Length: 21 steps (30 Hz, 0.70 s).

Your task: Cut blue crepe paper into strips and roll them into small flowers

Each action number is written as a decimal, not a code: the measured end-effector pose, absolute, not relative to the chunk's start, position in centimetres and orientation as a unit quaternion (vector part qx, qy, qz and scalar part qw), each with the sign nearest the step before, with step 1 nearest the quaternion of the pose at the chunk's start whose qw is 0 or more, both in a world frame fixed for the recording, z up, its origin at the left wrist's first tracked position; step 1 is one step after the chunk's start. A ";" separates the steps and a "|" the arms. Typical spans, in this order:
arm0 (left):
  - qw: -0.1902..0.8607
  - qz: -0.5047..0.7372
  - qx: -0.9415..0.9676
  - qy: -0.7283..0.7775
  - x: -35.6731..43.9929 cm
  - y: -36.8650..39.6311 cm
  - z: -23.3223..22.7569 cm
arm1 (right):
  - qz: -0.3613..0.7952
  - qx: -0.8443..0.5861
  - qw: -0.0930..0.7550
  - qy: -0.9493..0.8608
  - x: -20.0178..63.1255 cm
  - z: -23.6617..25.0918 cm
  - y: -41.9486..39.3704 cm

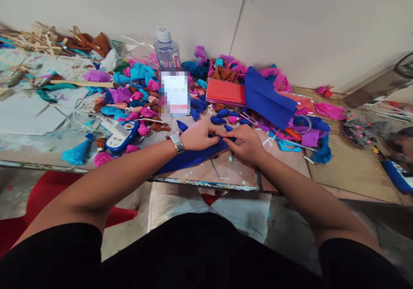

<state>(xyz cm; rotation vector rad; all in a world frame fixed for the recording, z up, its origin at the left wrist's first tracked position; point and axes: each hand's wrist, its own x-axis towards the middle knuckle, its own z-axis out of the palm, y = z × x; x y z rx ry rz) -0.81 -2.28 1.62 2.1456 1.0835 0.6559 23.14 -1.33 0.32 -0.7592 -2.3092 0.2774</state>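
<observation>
At the table's near edge (206, 183), low in the frame's centre, the left hand (198, 136) and right hand (247, 144) meet, fingers pinched narrow on a soft blue paper strip (190, 157) lying flat with bare board beside it. Beyond, crumpled paper buds (142, 108) crowd toward a plastic bottle (167, 50) by the wall.
</observation>
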 end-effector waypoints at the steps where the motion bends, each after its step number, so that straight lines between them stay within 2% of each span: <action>1: 0.334 0.251 0.811 0.411 -0.8 -2.2 1.6 | 0.110 -0.290 0.341 -0.888 23.2 0.3 -1.4; 10: 0.426 0.244 0.770 0.408 -1.0 -1.9 1.5 | 0.128 -0.284 0.321 -0.894 23.2 0.3 -1.3; 21: 0.404 0.262 0.767 0.424 -0.9 -1.8 0.9 | 0.103 -0.290 0.329 -0.893 23.2 0.2 -1.2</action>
